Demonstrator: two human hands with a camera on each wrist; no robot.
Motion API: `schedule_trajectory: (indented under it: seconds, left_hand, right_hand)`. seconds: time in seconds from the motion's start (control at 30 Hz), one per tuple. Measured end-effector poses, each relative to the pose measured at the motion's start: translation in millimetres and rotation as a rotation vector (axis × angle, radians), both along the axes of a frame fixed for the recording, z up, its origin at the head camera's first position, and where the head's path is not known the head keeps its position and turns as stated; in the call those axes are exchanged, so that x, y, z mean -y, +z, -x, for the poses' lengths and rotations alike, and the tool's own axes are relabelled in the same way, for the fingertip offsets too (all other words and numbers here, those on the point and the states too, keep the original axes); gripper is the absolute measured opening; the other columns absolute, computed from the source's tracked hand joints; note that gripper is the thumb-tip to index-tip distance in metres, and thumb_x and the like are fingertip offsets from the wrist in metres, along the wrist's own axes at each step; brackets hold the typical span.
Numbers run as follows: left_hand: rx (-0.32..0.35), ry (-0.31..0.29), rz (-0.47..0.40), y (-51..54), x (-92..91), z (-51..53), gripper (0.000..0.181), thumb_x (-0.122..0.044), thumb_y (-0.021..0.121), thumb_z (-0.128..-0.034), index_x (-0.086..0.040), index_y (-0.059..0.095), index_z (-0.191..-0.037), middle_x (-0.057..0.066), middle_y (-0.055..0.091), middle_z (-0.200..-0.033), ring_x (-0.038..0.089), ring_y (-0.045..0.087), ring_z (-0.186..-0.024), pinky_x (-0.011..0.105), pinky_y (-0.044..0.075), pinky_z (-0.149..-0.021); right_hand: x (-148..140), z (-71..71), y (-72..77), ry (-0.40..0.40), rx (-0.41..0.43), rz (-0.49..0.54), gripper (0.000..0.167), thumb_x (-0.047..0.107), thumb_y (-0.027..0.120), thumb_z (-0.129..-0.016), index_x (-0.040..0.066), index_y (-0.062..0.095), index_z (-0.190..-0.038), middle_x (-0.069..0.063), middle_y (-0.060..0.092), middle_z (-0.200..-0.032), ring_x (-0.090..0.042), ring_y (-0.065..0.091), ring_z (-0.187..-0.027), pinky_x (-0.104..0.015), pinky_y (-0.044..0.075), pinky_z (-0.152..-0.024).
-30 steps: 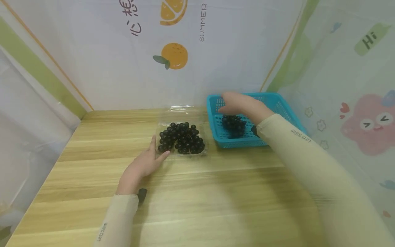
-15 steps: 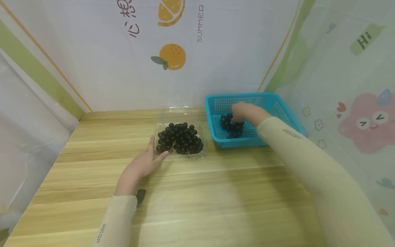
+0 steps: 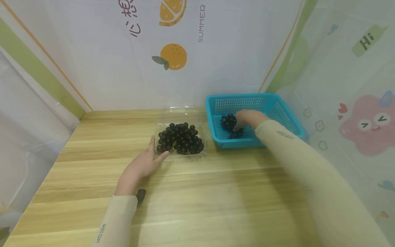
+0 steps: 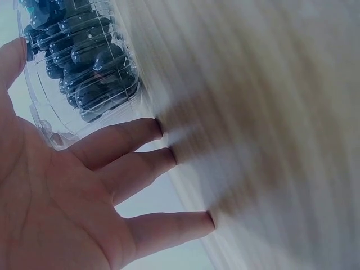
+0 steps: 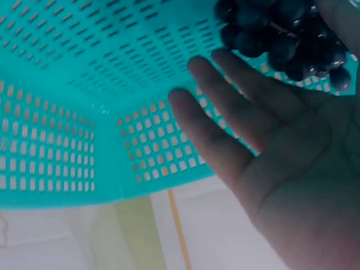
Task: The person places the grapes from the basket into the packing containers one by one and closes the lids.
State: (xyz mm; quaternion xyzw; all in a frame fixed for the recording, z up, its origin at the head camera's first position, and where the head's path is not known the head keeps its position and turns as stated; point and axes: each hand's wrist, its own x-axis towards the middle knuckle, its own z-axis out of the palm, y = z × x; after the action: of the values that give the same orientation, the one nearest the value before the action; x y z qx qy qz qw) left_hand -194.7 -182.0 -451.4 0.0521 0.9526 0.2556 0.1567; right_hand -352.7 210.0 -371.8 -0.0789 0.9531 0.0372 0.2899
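Dark grapes [image 3: 182, 139] fill a clear plastic clamshell box [image 3: 202, 155] whose lid stands raised behind. My left hand [image 3: 142, 164] rests at the box's near left corner, index finger and thumb spread along it. In the left wrist view the other fingers [image 4: 171, 228] reach straight down to the table. My right hand [image 3: 247, 118] is inside the blue basket [image 3: 236, 144], pinching a bunch of grapes [image 3: 228, 121] between thumb and a finger hidden behind it. In the right wrist view the remaining fingers [image 5: 208, 132] stretch out loosely below the bunch [image 5: 281, 34].
The wooden table [image 3: 197, 206] extends in front of both containers. A printed white curtain [image 3: 123, 79] hangs right behind them, and another [image 3: 348, 68] closes off the right side. The basket's perforated walls surround my right hand.
My right hand has come down from above the basket's left side, moved right and toward me, and taken hold of the grapes, whose upper part has shifted. The left hand has stayed put.
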Motion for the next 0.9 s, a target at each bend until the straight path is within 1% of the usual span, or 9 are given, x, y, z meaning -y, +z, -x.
schedule_trajectory:
  seconds: [0.07,0.23,0.4,0.5,0.57,0.6,0.73,0.8,0.9]
  left_hand:
    - [0.001,0.0,0.001,0.1,0.2,-0.2,0.105,-0.072,0.035,-0.1073,-0.008,-0.025,-0.166,0.034,0.049,-0.158,0.056,0.055,-0.14,0.07,0.041,-0.119]
    - [0.004,0.003,0.002,-0.3,0.5,-0.8,0.105,-0.072,0.035,-0.1073,-0.01,-0.025,-0.167,0.035,0.048,-0.158,0.055,0.057,-0.138,0.069,0.043,-0.118]
    - [-0.007,0.003,0.001,-0.6,-0.1,0.1,0.105,-0.072,0.036,-0.1072,-0.01,-0.024,-0.167,0.034,0.05,-0.157,0.055,0.057,-0.137,0.069,0.043,-0.118]
    - [-0.011,0.005,0.006,-0.2,-0.3,0.2,0.105,-0.071,0.036,-0.1075,-0.009,-0.024,-0.167,0.034,0.051,-0.156,0.056,0.056,-0.138,0.07,0.042,-0.118]
    - [-0.01,0.007,0.008,0.1,-0.3,0.0,0.104,-0.07,0.036,-0.1078,-0.009,-0.023,-0.167,0.034,0.051,-0.156,0.056,0.056,-0.138,0.07,0.042,-0.118]
    - [-0.011,0.007,0.009,0.3,-0.4,-0.1,0.104,-0.07,0.036,-0.1078,-0.008,-0.023,-0.167,0.035,0.051,-0.156,0.056,0.057,-0.137,0.07,0.043,-0.118]
    - [-0.01,0.007,0.01,0.2,-0.2,-0.8,0.104,-0.07,0.037,-0.108,-0.008,-0.023,-0.167,0.035,0.051,-0.155,0.056,0.058,-0.136,0.069,0.044,-0.117]
    - [-0.013,0.008,0.009,-0.1,-0.2,-0.7,0.104,-0.07,0.036,-0.108,-0.008,-0.023,-0.167,0.035,0.051,-0.155,0.055,0.058,-0.136,0.069,0.044,-0.117]
    - [-0.016,0.01,0.009,-0.6,-0.1,-0.5,0.104,-0.07,0.036,-0.108,-0.009,-0.023,-0.167,0.035,0.052,-0.155,0.055,0.058,-0.136,0.069,0.044,-0.117]
  right_hand:
    - [-1,1.0,-1.8,-0.002,0.001,-0.009,0.068,0.039,0.068,-0.104,-0.008,0.052,-0.151,-0.031,0.048,-0.161,-0.05,0.048,-0.148,-0.064,0.043,-0.121]
    - [-4,-0.9,-1.9,0.004,0.006,-0.015,0.067,0.039,0.065,-0.106,-0.007,0.051,-0.152,-0.031,0.046,-0.162,-0.05,0.047,-0.149,-0.064,0.044,-0.12]
    - [-3,-3.7,-2.0,0.03,-0.007,-0.028,0.067,0.041,0.063,-0.107,-0.01,0.054,-0.148,-0.032,0.048,-0.16,-0.05,0.048,-0.148,-0.062,0.044,-0.121]
    - [-1,-4.7,-3.3,0.047,-0.021,-0.037,0.075,0.042,0.064,-0.106,-0.012,0.044,-0.154,-0.034,0.038,-0.165,-0.051,0.039,-0.154,-0.064,0.038,-0.126]
    - [0,-4.6,-4.7,0.077,-0.025,-0.054,0.076,0.04,0.063,-0.107,-0.012,0.039,-0.157,-0.034,0.033,-0.168,-0.051,0.035,-0.156,-0.064,0.035,-0.128]
    - [1,-4.4,-5.5,0.096,-0.025,-0.066,0.074,0.038,0.062,-0.108,-0.012,0.039,-0.157,-0.034,0.033,-0.168,-0.051,0.035,-0.156,-0.063,0.035,-0.127]
    - [4,-1.8,-9.0,0.159,-0.019,-0.099,0.056,0.03,0.059,-0.11,-0.008,0.052,-0.151,-0.03,0.047,-0.161,-0.047,0.049,-0.148,-0.059,0.045,-0.122]
    - [3,-0.2,-10.0,0.158,-0.018,-0.094,0.049,0.026,0.059,-0.11,-0.007,0.056,-0.146,-0.029,0.054,-0.155,-0.045,0.055,-0.143,-0.057,0.05,-0.117]
    - [2,1.5,-11.1,0.142,-0.017,-0.08,0.047,0.025,0.061,-0.109,-0.007,0.058,-0.144,-0.029,0.055,-0.154,-0.045,0.056,-0.141,-0.056,0.052,-0.115]
